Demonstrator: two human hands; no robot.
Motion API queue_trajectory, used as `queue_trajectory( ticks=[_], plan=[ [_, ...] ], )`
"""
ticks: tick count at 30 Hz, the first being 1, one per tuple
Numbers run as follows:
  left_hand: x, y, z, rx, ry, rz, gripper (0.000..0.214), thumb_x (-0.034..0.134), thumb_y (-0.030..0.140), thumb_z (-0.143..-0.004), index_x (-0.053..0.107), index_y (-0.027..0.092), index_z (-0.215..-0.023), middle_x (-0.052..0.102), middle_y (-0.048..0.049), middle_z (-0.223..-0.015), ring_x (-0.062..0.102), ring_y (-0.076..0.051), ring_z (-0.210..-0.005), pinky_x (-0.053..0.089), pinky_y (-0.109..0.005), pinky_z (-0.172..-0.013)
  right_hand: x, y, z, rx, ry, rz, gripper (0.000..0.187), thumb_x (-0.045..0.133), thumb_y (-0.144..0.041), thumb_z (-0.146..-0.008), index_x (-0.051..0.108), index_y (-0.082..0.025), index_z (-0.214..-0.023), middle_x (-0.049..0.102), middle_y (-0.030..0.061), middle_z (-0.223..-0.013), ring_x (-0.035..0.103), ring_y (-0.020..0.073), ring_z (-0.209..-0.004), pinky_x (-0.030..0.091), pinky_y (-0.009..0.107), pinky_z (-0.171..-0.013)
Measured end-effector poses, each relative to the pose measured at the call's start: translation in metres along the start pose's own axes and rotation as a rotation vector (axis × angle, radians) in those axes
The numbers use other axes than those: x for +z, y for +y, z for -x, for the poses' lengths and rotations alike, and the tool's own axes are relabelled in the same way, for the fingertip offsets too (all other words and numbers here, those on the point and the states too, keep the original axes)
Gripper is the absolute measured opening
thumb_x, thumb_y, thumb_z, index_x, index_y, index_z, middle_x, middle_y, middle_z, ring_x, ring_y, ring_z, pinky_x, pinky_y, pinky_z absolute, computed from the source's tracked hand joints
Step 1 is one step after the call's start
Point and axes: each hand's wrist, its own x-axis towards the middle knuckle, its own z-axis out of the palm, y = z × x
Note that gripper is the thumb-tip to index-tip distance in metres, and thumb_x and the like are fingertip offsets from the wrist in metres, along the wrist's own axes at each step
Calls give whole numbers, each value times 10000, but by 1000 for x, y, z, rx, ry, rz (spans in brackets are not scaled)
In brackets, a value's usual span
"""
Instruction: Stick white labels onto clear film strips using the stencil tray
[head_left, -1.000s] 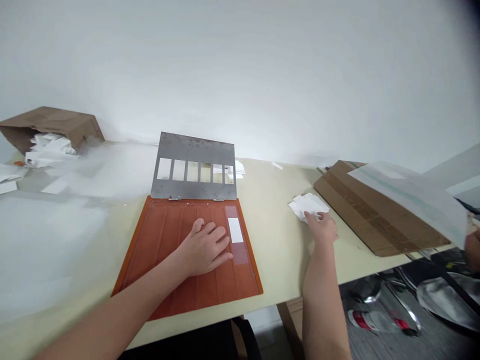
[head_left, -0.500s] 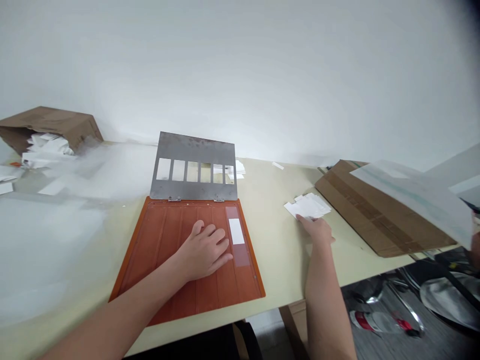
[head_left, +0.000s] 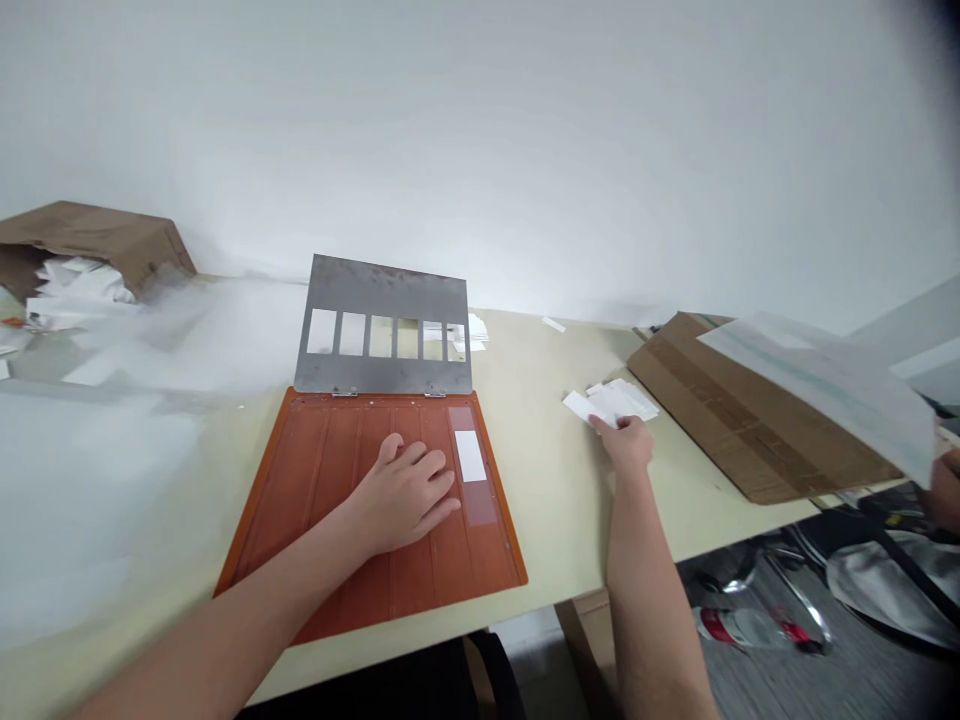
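Observation:
An orange-brown grooved board point(head_left: 330, 470) lies in front of me on the pale table. A grey metal plate point(head_left: 384, 290) with a row of rectangular windows stands hinged up at the board's far edge. My left hand point(head_left: 409, 495) rests flat on the board, fingers spread, just left of a white slip point(head_left: 470, 456) lying in the rightmost groove. My right hand point(head_left: 624, 440) reaches to a small pile of white slips point(head_left: 615, 402) on the table to the right, its fingers pinching one slip at the pile's near edge.
A flattened cardboard sheet point(head_left: 742, 430) lies at the right with a large pale sheet point(head_left: 825, 385) over it. A brown box point(head_left: 97, 240) with white scraps sits at the far left. Another person's hand point(head_left: 946, 490) shows at the right edge. Loose slips point(head_left: 472, 330) lie behind the plate.
My right hand has drawn slightly left along the slip pile and closed on a slip at its near edge. My left hand has stayed flat on the board.

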Motion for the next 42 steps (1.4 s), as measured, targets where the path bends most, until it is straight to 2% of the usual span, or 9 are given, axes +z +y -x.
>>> queue_trajectory(
  ticks=[14,19,23,26,30,33,36,39,42],
  plan=[
    [2,-1,2,-12,-10,24,287,438,336,-987,636,164,-870,589,-42,-836,454,-189,-797,238,-431,-814,12,1,-8,-90,27,-134,541,722,-485,-643,576,-170,-1058,658,129,-1101,608,262,-951,471,376,-862],
    [1,-1,2,-13,-10,19,293,434,341,-990,633,165,-867,590,-42,-834,463,-197,-815,238,-433,-815,12,1,-8,-88,51,-69,488,651,-442,-734,608,-204,-1157,642,116,-1122,579,300,-1031,418,472,-959],
    [1,0,2,-26,-45,29,282,449,339,-984,617,161,-845,585,-40,-829,466,-195,-818,236,-432,-820,12,1,-5,-113,122,-15,420,564,-382,-810,640,-217,-1189,580,148,-1220,518,335,-1148,354,556,-1019],
    [2,0,2,-31,-54,31,286,444,346,-986,618,162,-852,590,-48,-835,468,-196,-824,235,-432,-821,14,3,-3,-152,174,-8,493,569,-359,-787,625,-195,-1249,505,183,-1309,473,356,-1192,359,545,-1022],
    [2,-1,2,-33,-55,47,273,447,338,-984,634,166,-883,596,-47,-843,475,-195,-827,236,-437,-825,15,3,-4,-243,205,-24,599,580,-300,-737,573,-117,-1307,473,215,-1310,458,332,-1203,352,474,-1052],
    [3,-1,3,-30,-56,45,265,455,337,-980,643,168,-900,599,-46,-849,482,-198,-831,237,-444,-833,15,2,-3,-278,205,-38,583,560,-267,-735,575,-80,-1287,466,229,-1292,467,323,-1191,351,454,-1055],
    [4,-1,3,-30,-66,42,263,452,331,-982,649,169,-918,605,-50,-863,491,-201,-845,236,-449,-849,11,0,1,-281,214,-58,550,548,-248,-731,591,-80,-1253,458,236,-1283,470,347,-1178,356,492,-1034],
    [4,-2,2,-37,-91,68,247,460,319,-979,653,172,-937,610,-50,-885,502,-198,-855,235,-439,-847,5,-10,10,-322,234,-105,549,543,-272,-745,576,-82,-1259,440,243,-1305,449,376,-1199,332,547,-1035],
    [-1,-3,-2,-55,-144,122,218,472,292,-970,658,180,-948,617,-51,-932,518,-198,-888,238,-423,-841,0,-30,24,-475,166,-195,521,532,-344,-785,576,-74,-1228,491,230,-1268,519,322,-1106,396,495,-990]
  ],
)
